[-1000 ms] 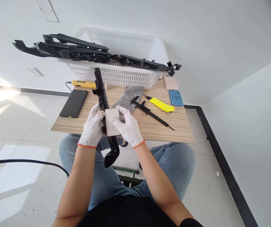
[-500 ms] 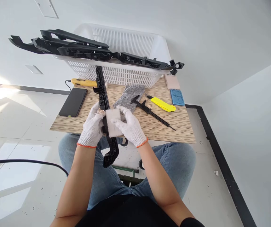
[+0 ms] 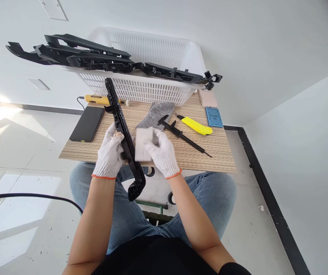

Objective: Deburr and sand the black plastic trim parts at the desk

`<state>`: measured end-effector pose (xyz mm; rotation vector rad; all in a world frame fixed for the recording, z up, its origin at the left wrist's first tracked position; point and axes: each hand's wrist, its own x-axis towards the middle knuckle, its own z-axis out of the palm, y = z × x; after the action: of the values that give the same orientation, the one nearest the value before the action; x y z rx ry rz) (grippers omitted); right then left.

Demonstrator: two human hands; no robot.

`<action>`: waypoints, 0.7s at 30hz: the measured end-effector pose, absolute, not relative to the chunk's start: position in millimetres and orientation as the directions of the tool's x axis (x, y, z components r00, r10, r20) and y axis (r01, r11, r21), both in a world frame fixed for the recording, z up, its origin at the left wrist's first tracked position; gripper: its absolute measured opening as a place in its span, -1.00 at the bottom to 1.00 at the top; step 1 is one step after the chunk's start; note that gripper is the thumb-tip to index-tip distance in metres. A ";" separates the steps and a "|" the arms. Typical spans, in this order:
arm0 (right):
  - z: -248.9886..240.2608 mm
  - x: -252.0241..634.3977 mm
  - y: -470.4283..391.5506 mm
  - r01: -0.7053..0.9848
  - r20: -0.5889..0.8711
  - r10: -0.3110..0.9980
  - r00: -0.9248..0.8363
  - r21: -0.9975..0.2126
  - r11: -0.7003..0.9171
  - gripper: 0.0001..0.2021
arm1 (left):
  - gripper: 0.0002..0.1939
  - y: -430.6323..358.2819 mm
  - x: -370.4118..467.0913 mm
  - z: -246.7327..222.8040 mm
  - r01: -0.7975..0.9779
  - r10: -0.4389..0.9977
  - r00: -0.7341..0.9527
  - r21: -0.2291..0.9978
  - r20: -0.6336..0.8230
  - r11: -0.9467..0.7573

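Note:
My left hand (image 3: 110, 151), in a white knit glove with an orange cuff, is closed around a long black plastic trim piece (image 3: 120, 120). The piece slants from near the basket down past the table's front edge, its ribbed inner side showing and its curved end lowest. In my right hand (image 3: 161, 151), gloved alike, is a flat whitish rectangular pad (image 3: 143, 144), gripped at its right side. The pad stands just right of the trim piece; whether they touch I cannot tell. A black caliper (image 3: 178, 133) and a grey cloth (image 3: 156, 114) lie beyond my right hand.
A white plastic basket (image 3: 152, 86) stands at the back, with several black trim pieces (image 3: 89, 57) across its top. On the wooden table (image 3: 215, 152) lie a phone (image 3: 87, 124), a yellow corded tool (image 3: 97, 99), a yellow utility knife (image 3: 196, 125), a blue card-like block (image 3: 214, 117) and a pink block (image 3: 208, 98).
The pad in my right hand has moved right and slightly up, off the front of the trim piece. The trim piece has tilted, its upper end going left.

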<state>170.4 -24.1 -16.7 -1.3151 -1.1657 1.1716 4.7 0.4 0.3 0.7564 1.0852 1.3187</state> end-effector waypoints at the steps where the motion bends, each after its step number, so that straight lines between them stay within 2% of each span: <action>1: -15.9 170.4 -24.3 0.032 -0.050 0.992 0.118 -0.998 -0.054 -0.47 | -0.32 0.4 5.0 0.6 -0.374 0.978 -0.083 0.916 -0.191 0.147; 5: -15.0 168.8 -25.1 0.067 -0.096 0.995 0.023 -0.993 -0.097 -0.45 | -0.30 0.7 6.6 1.3 -0.379 0.978 -0.095 0.915 -0.183 0.135; 8: -17.7 167.1 -24.3 -0.030 -0.112 0.981 0.156 -0.994 -0.108 -0.44 | -0.31 1.0 6.7 1.0 -0.385 0.976 -0.094 0.911 -0.195 0.145; 10: -19.8 166.8 -23.7 -0.055 -0.093 0.993 0.068 -0.994 -0.089 -0.44 | -0.32 1.3 6.2 0.6 -0.389 0.975 -0.093 0.909 -0.202 0.152; 12: -21.0 166.8 -23.1 -0.003 -0.084 0.996 -0.032 -0.996 -0.084 -0.43 | -0.34 1.6 5.6 0.3 -0.392 0.975 -0.098 0.908 -0.201 0.148; 15: -21.4 165.8 -21.6 0.025 -0.075 0.995 0.059 -0.997 -0.076 -0.40 | -0.35 1.7 4.9 0.0 -0.388 0.977 -0.096 0.911 -0.191 0.140; 19: -22.6 162.2 -18.2 0.045 -0.098 0.995 -0.001 -0.994 -0.098 -0.41 | -0.36 1.6 4.3 -0.9 -0.363 0.979 -0.080 0.920 -0.185 0.144; 21: -23.3 161.0 -16.7 0.003 -0.093 0.991 0.100 -0.996 -0.093 -0.42 | -0.35 1.9 4.3 -1.6 -0.366 0.980 -0.078 0.919 -0.184 0.144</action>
<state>161.0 -16.7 -23.3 -1.3281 -1.0948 1.1987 4.3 1.9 -1.6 0.7625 1.0863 1.3156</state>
